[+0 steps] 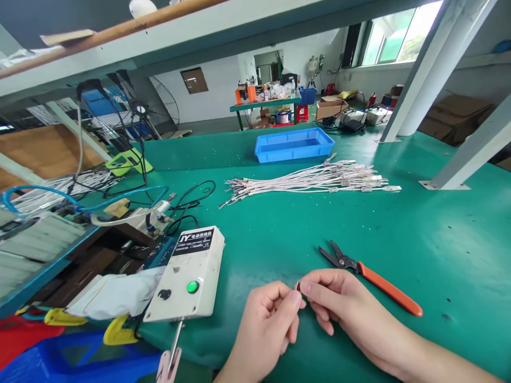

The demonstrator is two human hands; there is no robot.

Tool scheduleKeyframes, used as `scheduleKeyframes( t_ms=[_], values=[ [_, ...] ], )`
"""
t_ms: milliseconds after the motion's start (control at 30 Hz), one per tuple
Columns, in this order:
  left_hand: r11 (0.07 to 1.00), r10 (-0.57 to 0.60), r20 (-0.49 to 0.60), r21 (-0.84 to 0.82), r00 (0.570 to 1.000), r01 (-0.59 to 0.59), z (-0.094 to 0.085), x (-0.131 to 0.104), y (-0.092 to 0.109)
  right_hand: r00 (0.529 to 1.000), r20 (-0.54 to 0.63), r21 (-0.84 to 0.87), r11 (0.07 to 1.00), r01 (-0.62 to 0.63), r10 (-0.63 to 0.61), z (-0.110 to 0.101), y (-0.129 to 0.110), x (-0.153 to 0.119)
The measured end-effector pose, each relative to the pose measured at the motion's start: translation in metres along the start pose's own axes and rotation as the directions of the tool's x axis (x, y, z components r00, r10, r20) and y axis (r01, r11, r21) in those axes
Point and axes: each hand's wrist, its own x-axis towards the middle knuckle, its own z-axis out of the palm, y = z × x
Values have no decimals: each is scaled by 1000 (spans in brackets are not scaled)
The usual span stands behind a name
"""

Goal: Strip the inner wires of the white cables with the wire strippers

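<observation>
My left hand [269, 322] and my right hand [339, 303] meet low in the middle of the view, both pinched closed. Between their fingertips shows a tiny dark-red piece with a bright tip, seemingly a wire end [297, 286]; the rest of it is hidden by the fingers. Just beyond my right hand lies a wire stripper [349, 263] with orange handles and spread black jaws. A bundle of white USB cables [295, 181] lies farther back, plugs to the right and bare wire ends to the left.
A white control box [187, 274] with a lit green button stands left, a metal rod and pink clip [170, 364] at its front. Behind the cables is a blue tray [295, 151]. Grey posts [439, 69] rise at right; a shelf beam [167, 37] crosses above.
</observation>
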Motion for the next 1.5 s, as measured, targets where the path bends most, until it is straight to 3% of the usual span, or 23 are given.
scheduleKeyframes(
  t_ms=[333,667,1067,1300,1500],
  values=[
    [993,24,35,-121,999,-20,-4,-4,-6,999,32,18,1000,-19,18,2,-2,-3],
    [986,39,68,-163,997,-28,-5,0,-10,998,58,-100,995,-4,9,5,-6,-3],
    [992,45,73,-120,996,-36,-4,-3,-9,999,48,-113,994,-3,9,4,-4,-3],
    [995,81,8,-61,997,-80,-3,-5,-9,990,-11,-189,973,135,-140,7,2,-2],
    [995,89,7,-48,996,-89,-1,-4,-9,999,42,16,999,-34,33,6,3,-3]
  ],
)
